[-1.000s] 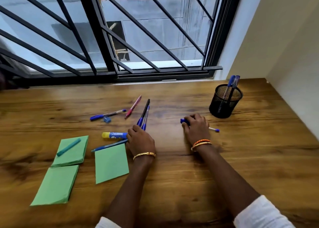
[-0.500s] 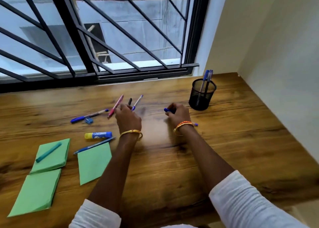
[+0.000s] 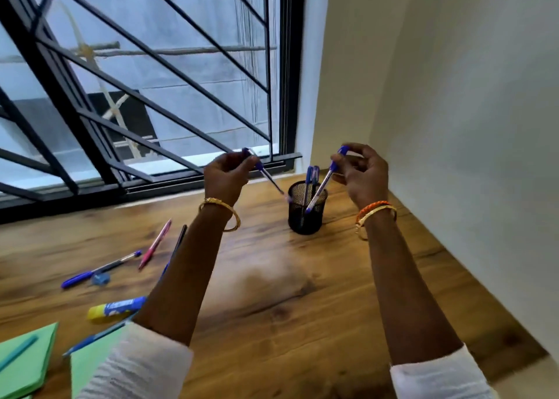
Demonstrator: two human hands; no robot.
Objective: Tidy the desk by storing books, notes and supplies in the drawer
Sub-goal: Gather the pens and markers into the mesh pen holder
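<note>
My left hand [image 3: 227, 172] is raised above the desk, shut on a blue pen [image 3: 267, 176] whose tip slants down toward the rim of the black mesh pen cup [image 3: 306, 214]. My right hand [image 3: 364, 172] hovers right of the cup, shut on another blue pen [image 3: 322, 187] with its lower end inside the cup. Two blue pens [image 3: 311, 176] stand in the cup. On the desk to the left lie a pink pen [image 3: 155, 244], a black pen [image 3: 180, 238], a blue pen [image 3: 101, 268], a glue stick [image 3: 116, 307] and green note pads [image 3: 27, 365].
The wooden desk [image 3: 287, 308] ends at a white wall [image 3: 469, 126] on the right and a barred window [image 3: 136, 96] behind. A small blue cap [image 3: 101, 279] lies by the blue pen. A teal pen [image 3: 18, 351] rests on the left green pad.
Both hands have lifted off the desk, each carrying a blue pen, and moved right to the pen cup. The view has swung right and upward.
</note>
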